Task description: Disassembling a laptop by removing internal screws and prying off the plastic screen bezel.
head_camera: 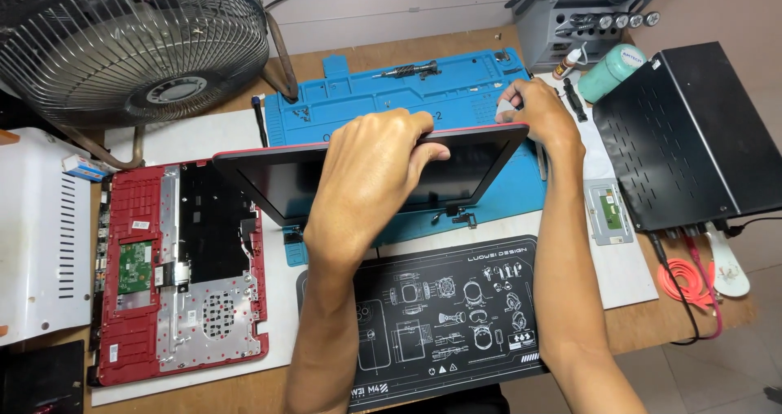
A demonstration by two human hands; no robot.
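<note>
A laptop screen panel with a dark glass face and a thin red rim stands tilted on its hinge edge over the blue repair mat. My left hand grips its top edge near the middle, fingers curled over the rim. My right hand holds the panel's top right corner. The two metal hinges show at the panel's lower edge. To the left lies the red laptop base, opened up, with bare metal shielding and a green circuit board showing.
A metal fan stands at the back left. A black perforated box with cables sits right, beside a green bottle and a loose touchpad part. A black printed mat lies near me. A screwdriver rests on the blue mat.
</note>
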